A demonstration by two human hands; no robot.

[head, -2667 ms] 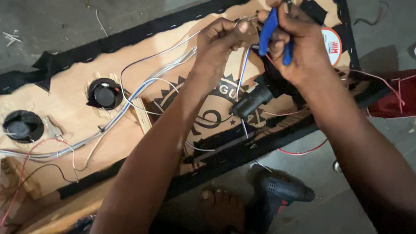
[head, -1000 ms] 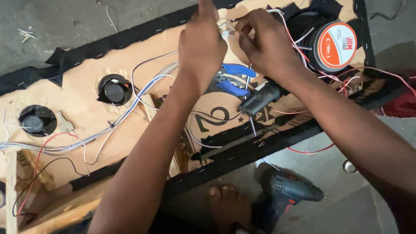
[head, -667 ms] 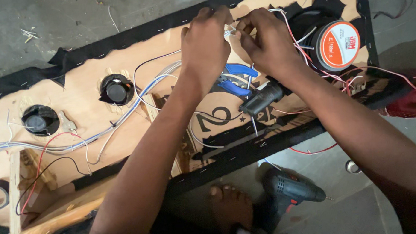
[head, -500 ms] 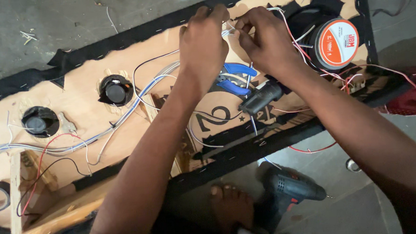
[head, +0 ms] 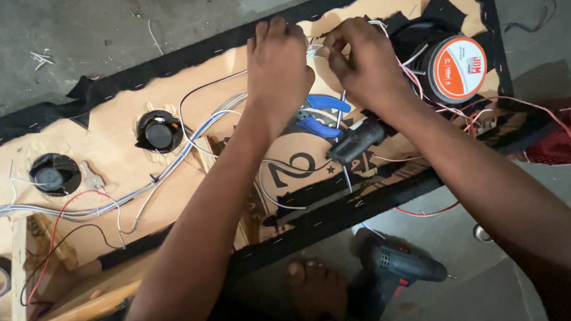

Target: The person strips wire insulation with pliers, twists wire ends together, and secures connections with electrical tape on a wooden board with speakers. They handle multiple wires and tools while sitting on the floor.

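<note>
White wires (head: 315, 50) sit at the upper centre of the frame, just above the plywood panel's (head: 118, 157) top edge, and both my hands meet on them. My left hand (head: 279, 69) is curled nearly closed, knuckles up, with its fingertips pinching the wire ends from the left. My right hand (head: 364, 63) is likewise closed, thumb and forefinger pinched on the same wire ends from the right; the two hands almost touch.

Directly below the hands, blue-handled pliers (head: 322, 113) lie on the panel. Just beside them, lower right, lies a dark cylindrical tool (head: 354, 142). A large speaker (head: 450, 69) with an orange-and-white magnet cap occupies the upper right, with red and white leads trailing around it. Two small round speakers (head: 159, 132) (head: 51, 177) are mounted at centre left and left. A bundle of white cables (head: 165, 171) runs diagonally across the panel. A cordless drill (head: 397, 267) rests on the floor at lower centre, near a bare foot (head: 315, 286).
</note>
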